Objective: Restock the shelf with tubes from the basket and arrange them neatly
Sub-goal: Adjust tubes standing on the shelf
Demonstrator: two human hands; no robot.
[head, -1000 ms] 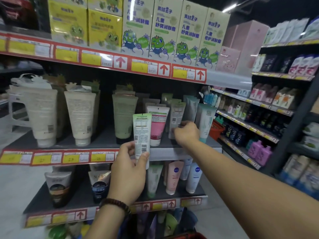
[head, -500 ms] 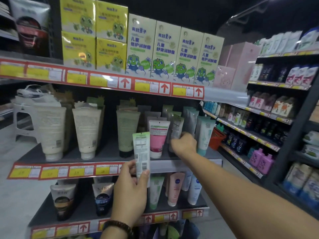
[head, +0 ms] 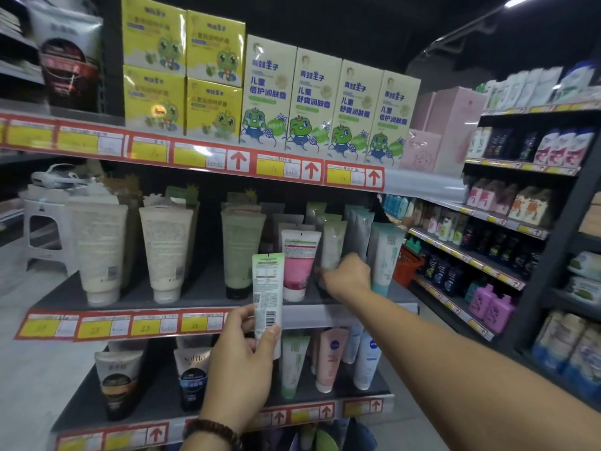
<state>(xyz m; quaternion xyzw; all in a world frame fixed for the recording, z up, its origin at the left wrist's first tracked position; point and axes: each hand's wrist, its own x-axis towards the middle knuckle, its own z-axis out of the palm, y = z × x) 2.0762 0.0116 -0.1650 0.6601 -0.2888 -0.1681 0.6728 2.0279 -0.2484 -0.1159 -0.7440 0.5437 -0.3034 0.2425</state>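
Green tube (head: 268,288) pinched upright by left hand (head: 240,362); right hand (head: 349,276) at a pale shelved tube (head: 333,245), grip unclear.

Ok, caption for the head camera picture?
Left hand holds a green tube; right hand reaches among tubes on the middle shelf.

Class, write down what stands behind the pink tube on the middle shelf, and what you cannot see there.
Behind the pink tube the crimped tops of grey tubes show, lined up toward the back. Their lower parts are covered by it.
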